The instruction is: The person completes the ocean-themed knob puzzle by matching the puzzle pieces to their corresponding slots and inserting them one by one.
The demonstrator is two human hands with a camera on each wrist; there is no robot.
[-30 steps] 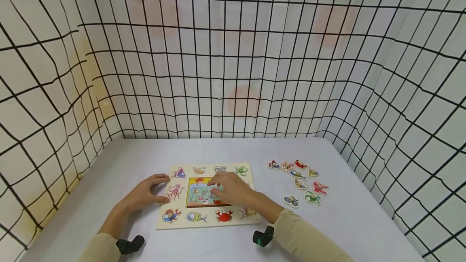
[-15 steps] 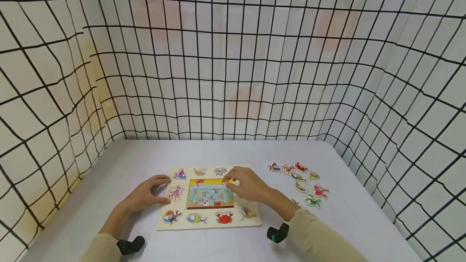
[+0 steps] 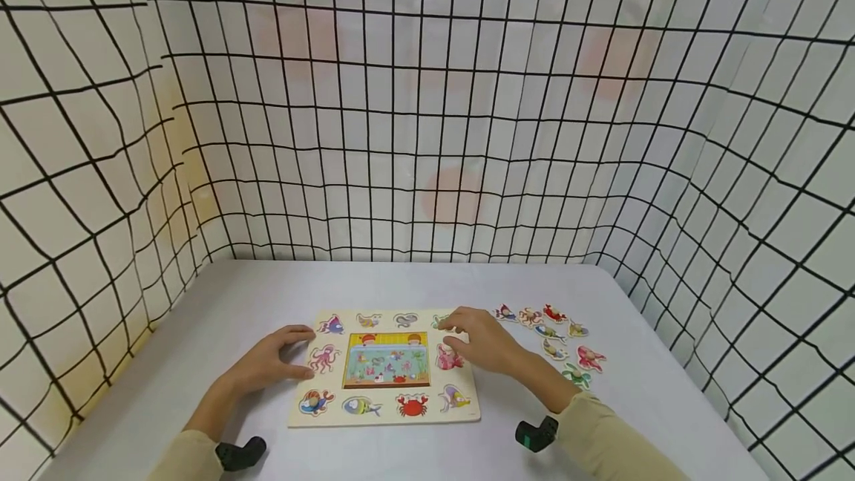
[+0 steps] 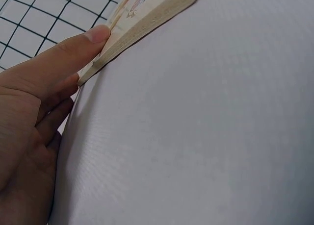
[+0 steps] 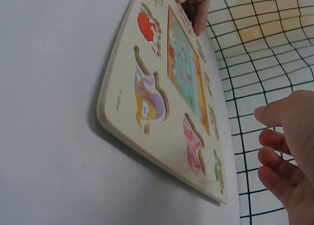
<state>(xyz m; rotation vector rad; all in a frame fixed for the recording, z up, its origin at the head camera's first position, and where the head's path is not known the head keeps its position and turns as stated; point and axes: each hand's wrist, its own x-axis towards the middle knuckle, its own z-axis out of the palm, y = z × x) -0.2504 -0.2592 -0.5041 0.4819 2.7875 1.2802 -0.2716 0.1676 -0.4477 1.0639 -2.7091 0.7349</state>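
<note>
A wooden sea-animal puzzle board (image 3: pixel 384 420) lies flat with a fish-tank picture (image 3: pixel 387 362) in its middle. In its lower-left recess sits a knobbed hermit crab piece (image 3: pixel 314 401). My left hand (image 3: pixel 270 356) rests at the board's left edge, thumb and index finger spread apart; the left wrist view shows the thumb (image 4: pixel 73 51) touching the edge. Over the board's upper right is my right hand (image 3: pixel 484 340), fingers loosely bent and nothing between them. The right wrist view shows its thumb and fingers (image 5: pixel 279 178) apart, beside the pink and green animal recesses.
Several loose knobbed pieces lie right of the board, among them a red crab (image 3: pixel 554 312), a pink piece (image 3: pixel 591 358) and a green turtle (image 3: pixel 576 375) partly behind the right forearm. A black grid net (image 3: pixel 414 169) surrounds the white table (image 3: pixel 267 284) at back and sides.
My right hand has moved right, from over the middle picture to the board's upper-right side, uncovering the picture. The left hand stays at the left edge. The head view has tilted slightly.
</note>
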